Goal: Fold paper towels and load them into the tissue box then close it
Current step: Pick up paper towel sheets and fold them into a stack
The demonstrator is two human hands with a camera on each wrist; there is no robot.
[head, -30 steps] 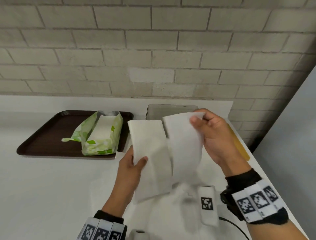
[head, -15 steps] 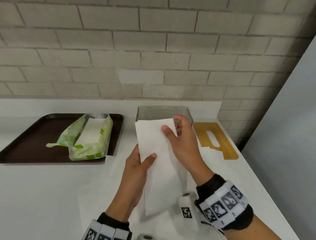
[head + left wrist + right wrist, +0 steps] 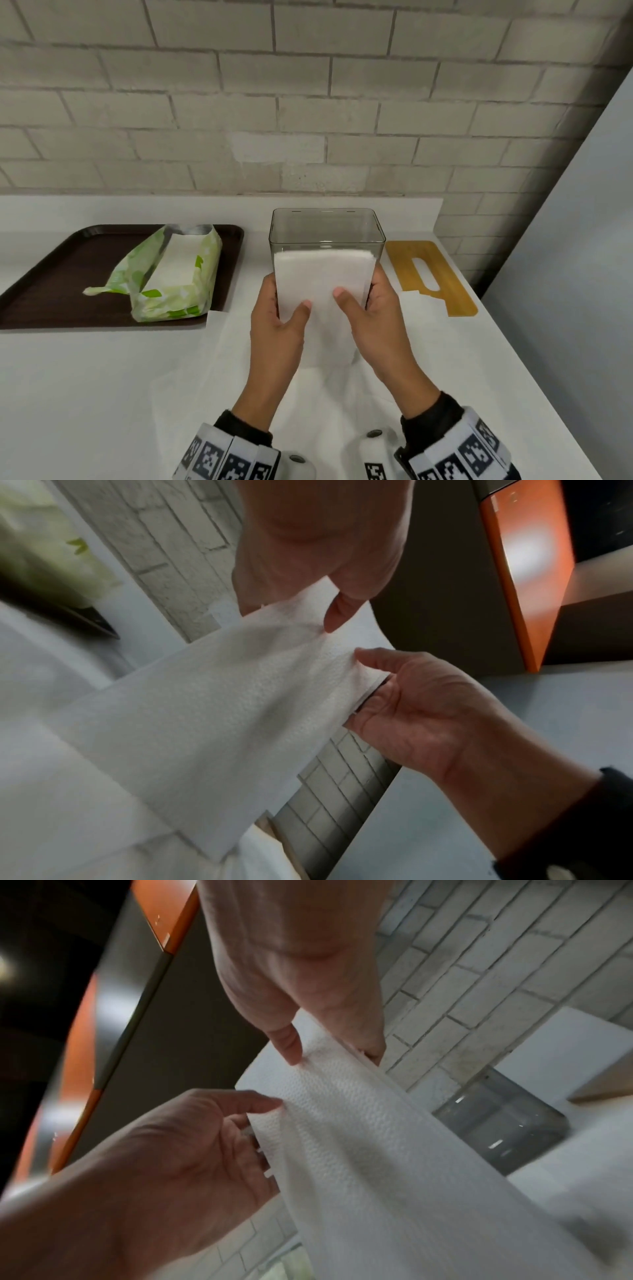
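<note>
A folded white paper towel [image 3: 322,291] is held upright between both hands, just in front of the clear tissue box [image 3: 327,226] and covering its front wall. My left hand [image 3: 284,308] grips its left edge, thumb on the front and fingers behind. My right hand [image 3: 358,291] grips the right edge the same way. The box stands open and looks empty. Its wooden lid [image 3: 431,274], with a slot cut in it, lies flat to the right. Both wrist views show the towel [image 3: 222,710] [image 3: 359,1137] pinched between thumbs and fingers.
A dark tray [image 3: 51,274] at the left holds an opened green package of towels [image 3: 171,274]. An unfolded sheet [image 3: 239,377] lies on the white counter under my hands. A brick wall stands behind; the counter ends at the right near the lid.
My right hand folded the towel's loose half over onto the left half. Both hands then moved the folded towel forward, up against the clear box.
</note>
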